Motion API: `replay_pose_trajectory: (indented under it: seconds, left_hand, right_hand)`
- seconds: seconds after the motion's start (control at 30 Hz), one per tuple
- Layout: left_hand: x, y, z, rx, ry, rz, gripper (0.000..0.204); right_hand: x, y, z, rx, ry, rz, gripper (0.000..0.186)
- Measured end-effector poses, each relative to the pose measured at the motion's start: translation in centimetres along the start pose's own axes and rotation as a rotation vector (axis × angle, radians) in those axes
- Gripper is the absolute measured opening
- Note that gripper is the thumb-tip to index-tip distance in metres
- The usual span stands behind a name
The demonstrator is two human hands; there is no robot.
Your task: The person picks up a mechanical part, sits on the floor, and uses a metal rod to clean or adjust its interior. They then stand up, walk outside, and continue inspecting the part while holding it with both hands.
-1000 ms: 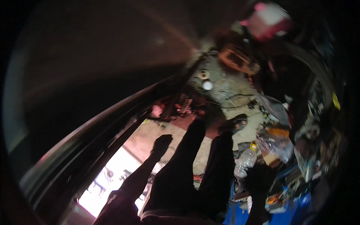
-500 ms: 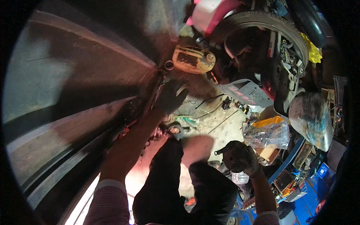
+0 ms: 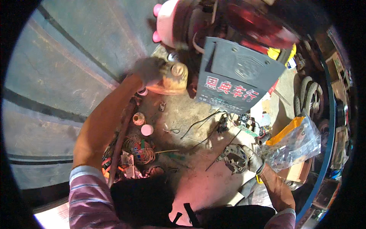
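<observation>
My left hand (image 3: 148,71), in a dark glove, is on the handle side of a yellowish, dirty jerrycan (image 3: 173,84) by the wall. Motion smears its fingers, so their grip cannot be made out. The can's round cap (image 3: 177,69) shows just right of the hand. My right hand (image 3: 254,159), gloved, is closed on the right edge of a round, hollow metal housing (image 3: 235,160) with a ribbed, greasy inside. It holds this part above the floor, in front of my right knee.
A grey mudflap (image 3: 238,76) hangs below a vehicle's red tail light. On the floor lie a coil of wire (image 3: 143,149), a pink-white cap (image 3: 147,130) and black cables (image 3: 202,122). A clear plastic bag (image 3: 297,141) lies right. The grey wall (image 3: 76,65) bounds the left.
My left hand has moved forward onto the jerrycan. My view has shifted, bringing the mudflap closer. The metal housing stays in my right hand, its hollow inside now facing me.
</observation>
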State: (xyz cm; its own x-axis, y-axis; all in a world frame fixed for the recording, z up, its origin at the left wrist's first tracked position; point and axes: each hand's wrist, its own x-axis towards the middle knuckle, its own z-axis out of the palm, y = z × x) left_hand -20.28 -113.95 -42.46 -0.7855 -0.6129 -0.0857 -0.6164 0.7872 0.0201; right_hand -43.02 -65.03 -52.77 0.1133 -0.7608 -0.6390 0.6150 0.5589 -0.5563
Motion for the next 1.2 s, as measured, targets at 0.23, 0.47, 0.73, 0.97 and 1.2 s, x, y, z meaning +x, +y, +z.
replay_pose_trajectory:
  seconds: [0.23, 0.47, 0.73, 0.97, 1.2]
  left_hand:
    - [-6.5, 4.4, -6.0, -0.18, 0.165, 0.18, 0.038]
    - [-11.0, 5.1, -1.2, -0.864, -0.098, 0.284, 0.043]
    - [-9.8, 5.9, -0.1, -0.341, -0.084, 0.528, 0.051]
    - [-11.4, 7.6, -1.2, -0.448, 0.004, 0.537, 0.059]
    - [-12.0, 11.3, -3.6, -0.266, -0.149, 0.596, 0.055]
  right_hand:
    - [-1.8, 1.9, -0.3, 0.251, -0.042, -0.037, 0.056]
    - [-2.6, 4.0, -1.1, 0.253, -0.027, -0.075, 0.06]
    - [-3.8, 5.4, -0.4, 0.297, 0.074, -0.07, 0.053]
    - [-3.0, 6.9, -0.3, 0.245, 0.131, 0.032, 0.055]
    - [-1.8, 7.3, 0.2, 0.242, 0.119, 0.067, 0.055]
